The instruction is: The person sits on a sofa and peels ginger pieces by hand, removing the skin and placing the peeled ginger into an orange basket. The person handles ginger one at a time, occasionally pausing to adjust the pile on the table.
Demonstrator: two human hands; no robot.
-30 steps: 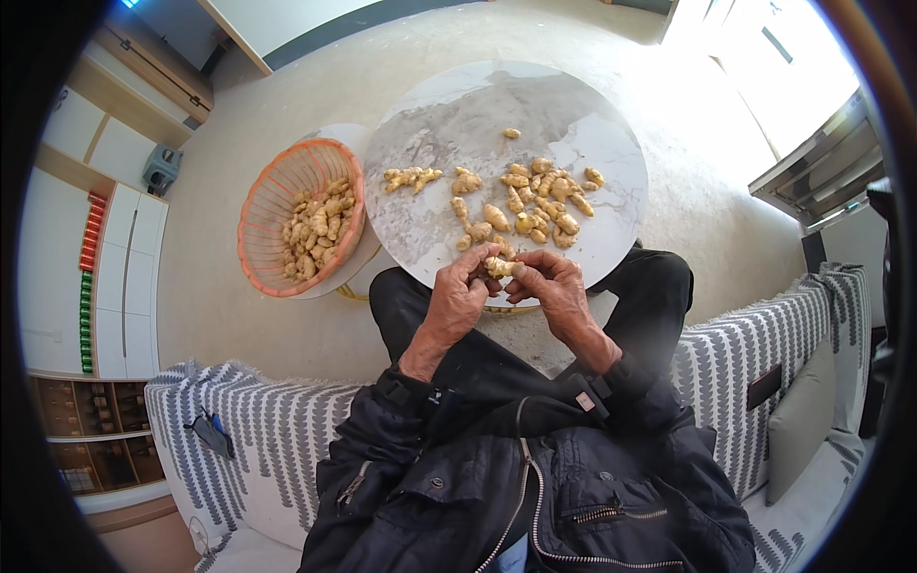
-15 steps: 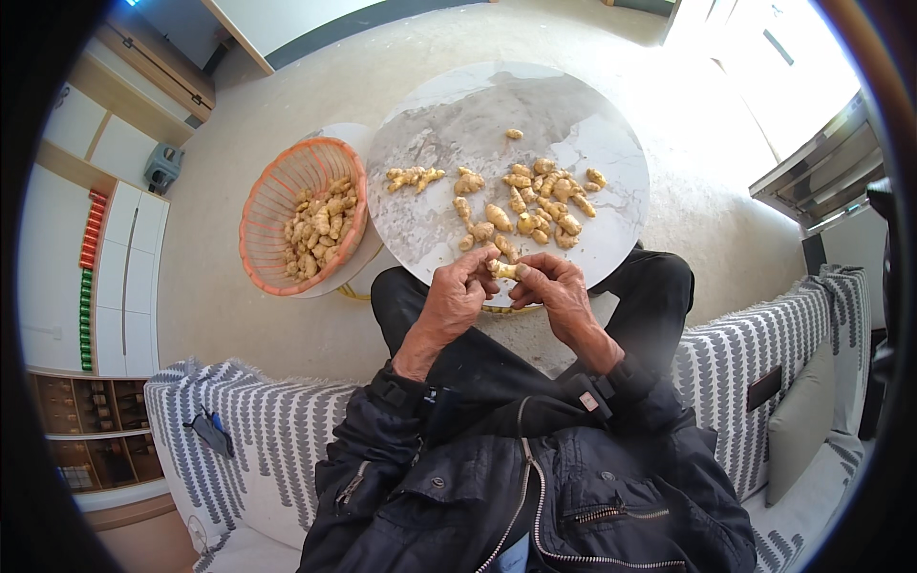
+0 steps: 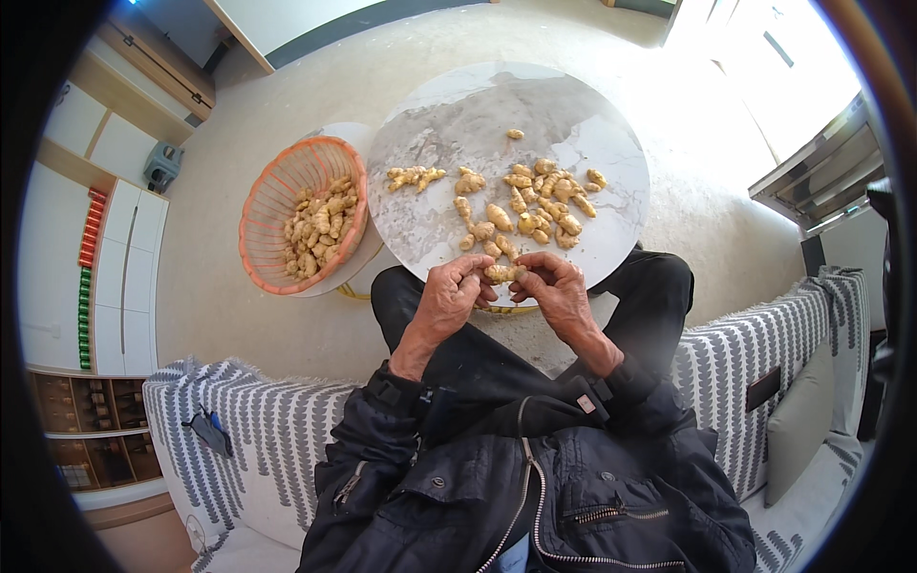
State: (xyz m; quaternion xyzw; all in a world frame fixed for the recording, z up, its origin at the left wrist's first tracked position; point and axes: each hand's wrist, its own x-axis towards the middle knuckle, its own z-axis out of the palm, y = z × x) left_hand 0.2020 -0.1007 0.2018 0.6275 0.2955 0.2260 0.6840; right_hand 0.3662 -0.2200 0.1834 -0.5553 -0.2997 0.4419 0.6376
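Observation:
My left hand (image 3: 447, 298) and my right hand (image 3: 557, 291) meet at the near edge of a round marble table (image 3: 449, 134), and together they grip one piece of ginger root (image 3: 502, 273) between the fingertips. Several more ginger pieces (image 3: 535, 205) lie scattered on the tabletop just beyond the hands, with a longer piece (image 3: 413, 177) further left. An orange woven basket (image 3: 265, 224) left of the table holds several ginger pieces (image 3: 320, 224).
I sit on a grey-and-white patterned sofa (image 3: 258, 430) with my knees under the table. A smaller round table (image 3: 358, 258) bears the basket. White cabinets (image 3: 115, 277) stand at the left, a metal stand (image 3: 812, 186) at the right. A dark small object (image 3: 208, 430) lies on the sofa.
Both hands stay together on the ginger piece; the fingers have shifted slightly around it. Nothing else has moved.

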